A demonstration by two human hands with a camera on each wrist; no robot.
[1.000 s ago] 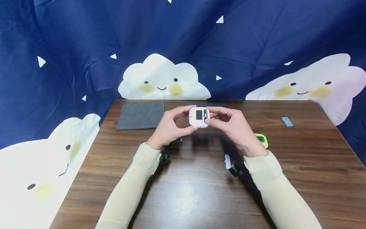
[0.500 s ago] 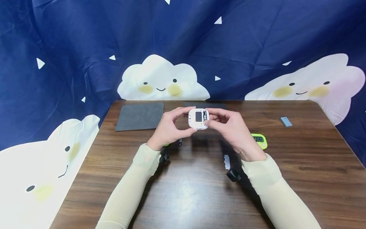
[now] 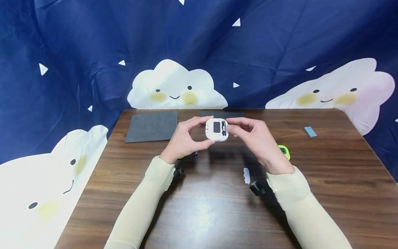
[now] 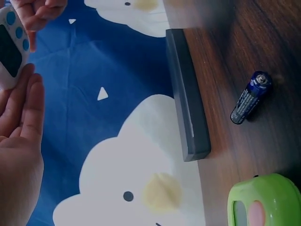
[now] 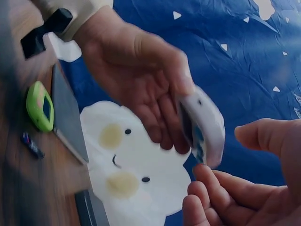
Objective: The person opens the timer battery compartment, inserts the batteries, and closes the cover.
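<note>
Dark wooden table (image 3: pixel 211 207) before a navy cloud-print backdrop: one white timer (image 3: pixel 216 129) is held above it, the left hand (image 3: pixel 183 140) gripping its left edge, the right hand (image 3: pixel 256 138) with fingertips curled at its right edge. Below the grip lie one battery (image 4: pixel 250 98) and two green timers (image 3: pixel 284 151) (image 4: pixel 263 200); no writing is legible. Since the earlier frame, the right fingers have drawn slightly off the timer's open battery slot.

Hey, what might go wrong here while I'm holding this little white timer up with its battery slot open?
The white timer is held above the table only by fingertips of the left hand and right hand, so it may slip and drop. The battery in its uncovered slot might pop out. The loose battery on the table may roll away.
</note>
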